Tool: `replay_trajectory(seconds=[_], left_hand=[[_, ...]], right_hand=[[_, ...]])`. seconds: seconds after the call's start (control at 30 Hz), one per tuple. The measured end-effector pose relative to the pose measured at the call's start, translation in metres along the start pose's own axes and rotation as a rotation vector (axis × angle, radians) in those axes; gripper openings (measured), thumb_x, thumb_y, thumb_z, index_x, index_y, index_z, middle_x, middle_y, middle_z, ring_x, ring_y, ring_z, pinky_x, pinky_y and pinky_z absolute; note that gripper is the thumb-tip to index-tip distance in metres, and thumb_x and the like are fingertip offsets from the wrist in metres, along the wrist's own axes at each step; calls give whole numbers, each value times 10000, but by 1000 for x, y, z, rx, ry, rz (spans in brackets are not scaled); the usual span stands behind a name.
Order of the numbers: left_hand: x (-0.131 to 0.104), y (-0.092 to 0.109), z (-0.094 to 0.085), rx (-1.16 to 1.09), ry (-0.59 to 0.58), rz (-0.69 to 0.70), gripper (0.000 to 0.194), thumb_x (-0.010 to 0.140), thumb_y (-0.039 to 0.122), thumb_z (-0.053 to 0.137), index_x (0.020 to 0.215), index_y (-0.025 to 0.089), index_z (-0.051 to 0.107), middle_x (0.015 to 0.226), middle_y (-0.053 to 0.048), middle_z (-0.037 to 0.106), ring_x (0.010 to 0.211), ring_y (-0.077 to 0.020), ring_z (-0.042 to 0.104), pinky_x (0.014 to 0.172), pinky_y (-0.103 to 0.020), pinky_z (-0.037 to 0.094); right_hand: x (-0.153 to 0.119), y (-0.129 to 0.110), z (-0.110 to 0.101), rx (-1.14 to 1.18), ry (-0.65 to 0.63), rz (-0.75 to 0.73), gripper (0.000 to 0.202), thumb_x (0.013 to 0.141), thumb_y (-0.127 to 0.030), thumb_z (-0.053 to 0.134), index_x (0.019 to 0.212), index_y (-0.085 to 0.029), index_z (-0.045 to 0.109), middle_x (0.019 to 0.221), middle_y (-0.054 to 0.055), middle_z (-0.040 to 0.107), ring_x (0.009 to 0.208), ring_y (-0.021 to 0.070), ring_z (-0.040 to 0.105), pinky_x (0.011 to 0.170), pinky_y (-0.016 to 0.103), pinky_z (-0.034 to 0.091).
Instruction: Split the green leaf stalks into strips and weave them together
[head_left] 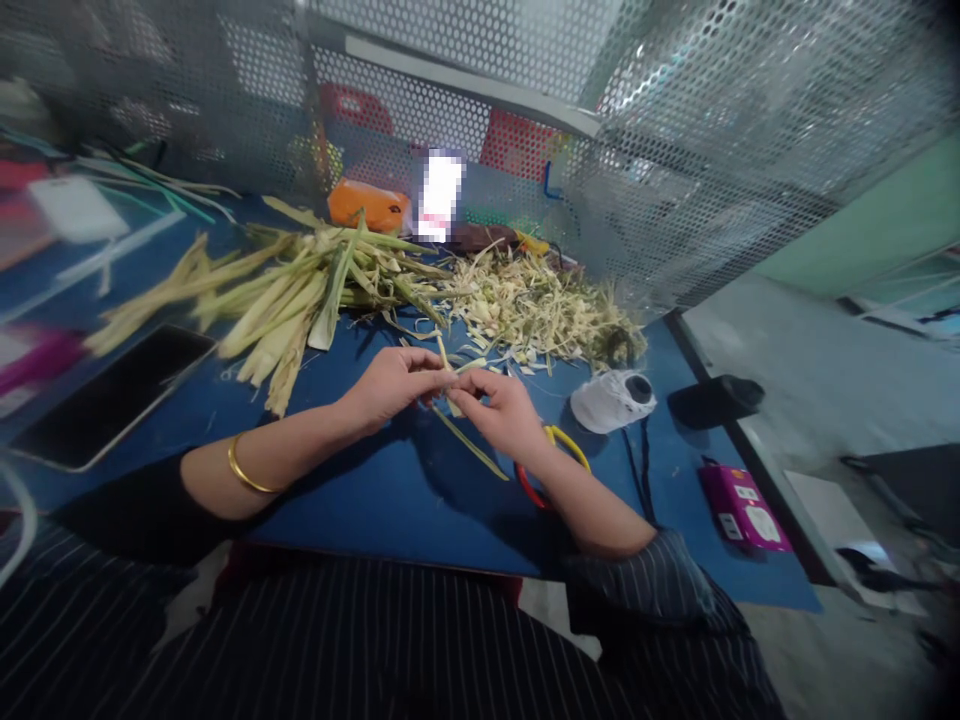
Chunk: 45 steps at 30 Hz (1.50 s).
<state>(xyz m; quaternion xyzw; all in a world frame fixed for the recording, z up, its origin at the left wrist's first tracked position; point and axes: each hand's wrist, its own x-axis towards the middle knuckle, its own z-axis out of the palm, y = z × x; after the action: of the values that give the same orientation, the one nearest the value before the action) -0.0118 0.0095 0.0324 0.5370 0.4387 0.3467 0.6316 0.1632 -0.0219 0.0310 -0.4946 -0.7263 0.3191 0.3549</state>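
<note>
My left hand (386, 385) and my right hand (501, 405) meet over the blue table, thumbs and fingertips pinched together. Between them is a thin strip of pale corn husk (472, 447), one end hanging down toward me and a short piece sticking up above the fingers. The fingers cover its middle. Beyond my left hand lies a bundle of long yellow-green husks (281, 300). A heap of shredded husk scraps (544, 305) spreads behind my right hand. Scissors with a red and yellow handle (571, 445) lie partly under my right wrist.
A white thread spool (609, 402), a black cylinder (716, 402) and a purple box (746, 508) are on the right. A dark tablet or phone (112, 395) lies left. At the back, an orange pouch (366, 206) and a lit phone (441, 195) stand before a perforated metal screen (465, 105).
</note>
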Motion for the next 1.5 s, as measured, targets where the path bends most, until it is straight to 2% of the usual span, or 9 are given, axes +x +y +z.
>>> replay_trajectory(seconds=[0.17,0.23,0.3,0.4,0.53,0.77,1.03,1.27,1.5], left_hand=[[2,3,-2,-414,-2,-150,213,687,307,784,785,148,681,604,21,558,522,-66,495,500,-187,380],[3,3,-3,-512,-15,-174,196,687,284,779,802,149,694,608,16,550,529,-71,492,501,-192,391],[4,3,-2,-543,-32,-196,176,686,275,776,786,153,699,605,12,542,532,-75,485,499,-198,391],[3,1,0,-515,-76,-200,180,679,291,784,765,159,698,619,4,550,538,-78,478,505,-208,391],[1,-3,0,-350,-126,-107,274,702,397,763,819,157,706,700,-27,603,595,-105,529,529,-222,401],[-1,-6,1,-25,7,118,226,662,344,789,706,140,701,700,-36,667,698,-137,582,763,-300,453],[0,-2,1,-20,74,89,267,610,368,822,713,142,722,686,-37,687,685,-151,604,766,-315,467],[3,2,-1,-144,-45,-18,382,717,543,723,731,161,720,703,-47,675,684,-142,610,720,-283,478],[3,-2,-2,-163,7,-11,252,656,395,804,701,164,716,671,-11,636,636,-108,545,665,-253,427]], right_hand=[[3,1,-11,33,293,-34,154,874,-310,570,798,-194,639,756,6,647,707,134,564,703,265,430],[4,1,-12,0,282,-57,140,863,-323,592,844,-201,658,853,24,674,803,154,594,766,277,438],[3,0,-11,2,183,-61,136,859,-329,598,845,-206,654,863,23,679,817,159,604,776,276,441],[0,-3,-5,-13,108,-50,164,874,-325,574,764,-211,613,722,-5,637,684,138,568,691,261,425],[-4,-4,-2,-165,136,-92,257,906,-343,531,689,-214,579,623,-14,589,600,133,522,640,269,391],[-7,1,0,-525,167,-329,202,926,-254,495,762,-210,605,747,27,685,747,170,608,819,323,393],[-4,4,0,-627,143,-347,206,946,-316,491,838,-203,625,800,49,723,750,180,634,884,343,387],[-3,5,-5,-616,246,-360,194,946,-281,489,827,-215,628,776,25,723,742,170,643,918,339,384],[-2,3,-6,-643,274,-371,154,924,-320,533,982,-208,622,880,52,739,818,194,663,957,370,377]])
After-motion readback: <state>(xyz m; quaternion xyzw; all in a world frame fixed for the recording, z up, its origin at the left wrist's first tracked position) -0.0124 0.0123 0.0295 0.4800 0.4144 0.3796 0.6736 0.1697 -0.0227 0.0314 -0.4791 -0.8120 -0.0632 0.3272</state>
